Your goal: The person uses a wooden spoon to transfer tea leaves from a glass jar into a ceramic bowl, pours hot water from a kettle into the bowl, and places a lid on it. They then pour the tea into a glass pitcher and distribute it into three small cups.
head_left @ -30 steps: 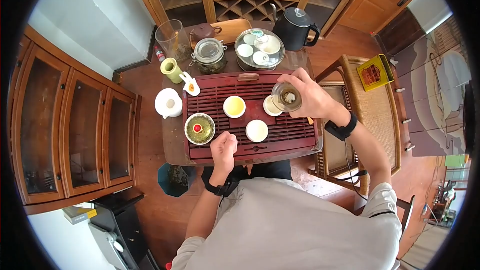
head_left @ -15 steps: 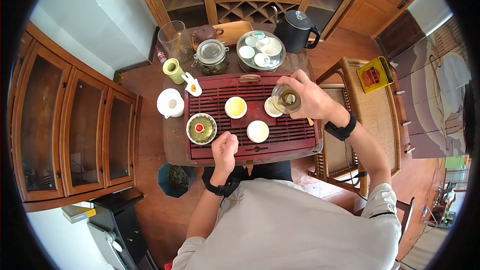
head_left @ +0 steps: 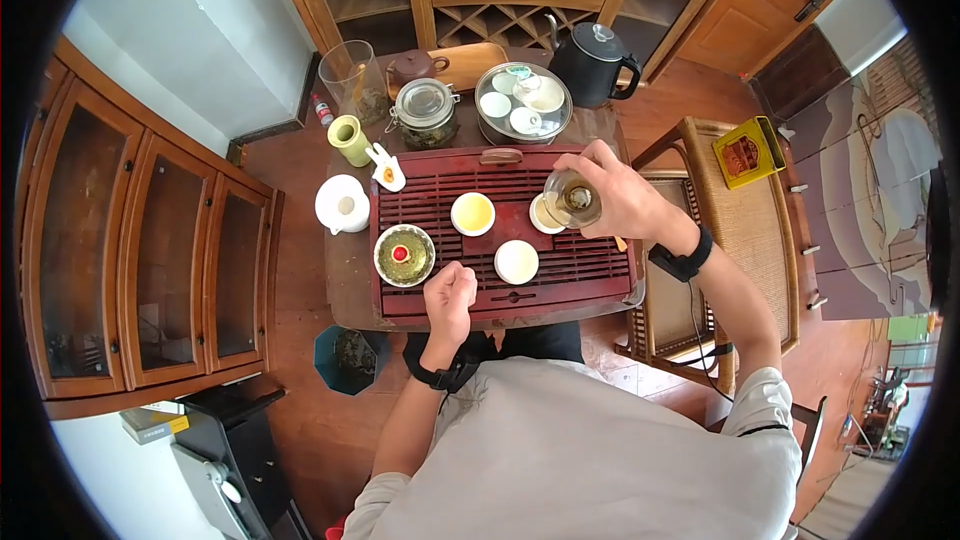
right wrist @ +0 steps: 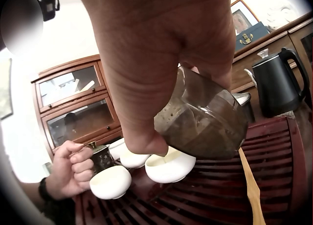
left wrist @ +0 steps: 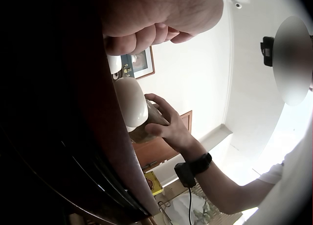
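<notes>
My right hand (head_left: 622,198) grips a clear, smoky-looking glass pitcher (head_left: 572,200) by its sides. In the right wrist view the pitcher (right wrist: 203,120) is tilted, its rim low over a white cup (right wrist: 171,167) holding pale liquid. Two more white cups stand on the slatted tea tray: one with yellow tea (head_left: 473,214), one nearer the front (head_left: 517,262). My left hand (head_left: 449,298) is curled into an empty fist at the tray's front edge. Close to its left sits a patterned bowl (head_left: 404,256) with a red knob in its middle.
Behind the dark red tray (head_left: 440,162) stand a lidded glass jar (head_left: 424,115), a steel pot of cups (head_left: 524,105) and a black kettle (head_left: 595,65). A white jug (head_left: 341,205) and green vase (head_left: 348,140) are at left. A wooden stick (right wrist: 250,188) lies by the pitcher.
The pitcher stays over the right cup, and the liquid showing inside it shifts slightly. Both hands keep their places; the whole head view has drifted a little.
</notes>
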`<state>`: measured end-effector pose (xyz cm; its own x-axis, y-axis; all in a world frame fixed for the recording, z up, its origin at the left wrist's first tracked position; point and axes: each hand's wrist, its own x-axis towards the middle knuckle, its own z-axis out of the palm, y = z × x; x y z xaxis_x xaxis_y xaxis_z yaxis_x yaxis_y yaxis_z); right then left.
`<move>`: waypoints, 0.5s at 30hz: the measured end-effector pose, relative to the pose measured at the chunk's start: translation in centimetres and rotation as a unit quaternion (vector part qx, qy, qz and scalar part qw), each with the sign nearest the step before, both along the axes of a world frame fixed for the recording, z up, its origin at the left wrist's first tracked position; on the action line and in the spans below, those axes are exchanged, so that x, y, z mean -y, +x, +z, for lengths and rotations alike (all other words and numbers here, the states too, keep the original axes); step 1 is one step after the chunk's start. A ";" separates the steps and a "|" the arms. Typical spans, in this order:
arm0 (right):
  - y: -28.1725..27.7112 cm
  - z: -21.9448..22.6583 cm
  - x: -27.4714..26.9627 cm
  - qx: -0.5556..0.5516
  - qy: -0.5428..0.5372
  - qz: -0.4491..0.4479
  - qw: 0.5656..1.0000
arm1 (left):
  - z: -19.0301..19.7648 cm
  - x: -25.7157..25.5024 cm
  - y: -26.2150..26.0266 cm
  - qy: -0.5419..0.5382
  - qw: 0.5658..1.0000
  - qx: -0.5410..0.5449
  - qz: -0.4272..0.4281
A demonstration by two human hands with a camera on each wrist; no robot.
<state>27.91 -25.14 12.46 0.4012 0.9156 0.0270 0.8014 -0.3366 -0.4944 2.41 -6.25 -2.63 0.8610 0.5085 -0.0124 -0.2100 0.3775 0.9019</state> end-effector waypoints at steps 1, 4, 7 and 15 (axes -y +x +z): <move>0.0 0.0 0.0 0.001 0.000 0.000 1.000 | 0.0 0.0 0.0 -0.001 1.000 0.002 0.000; 0.1 -0.2 0.0 0.006 0.006 0.004 1.000 | 0.2 0.0 0.0 -0.002 1.000 -0.001 -0.003; 0.0 -0.1 0.0 0.017 0.009 0.009 1.000 | 0.4 0.3 0.4 0.015 1.000 0.006 0.016; -0.1 0.4 -0.1 0.020 -0.002 0.006 1.000 | 0.1 0.3 0.4 0.017 1.000 0.002 0.017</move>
<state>27.81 -25.02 12.83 0.3883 0.9207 0.0393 0.8250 -0.3284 -0.4599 2.77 -6.51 -2.48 0.8427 0.5384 0.0090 -0.2259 0.3383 0.9135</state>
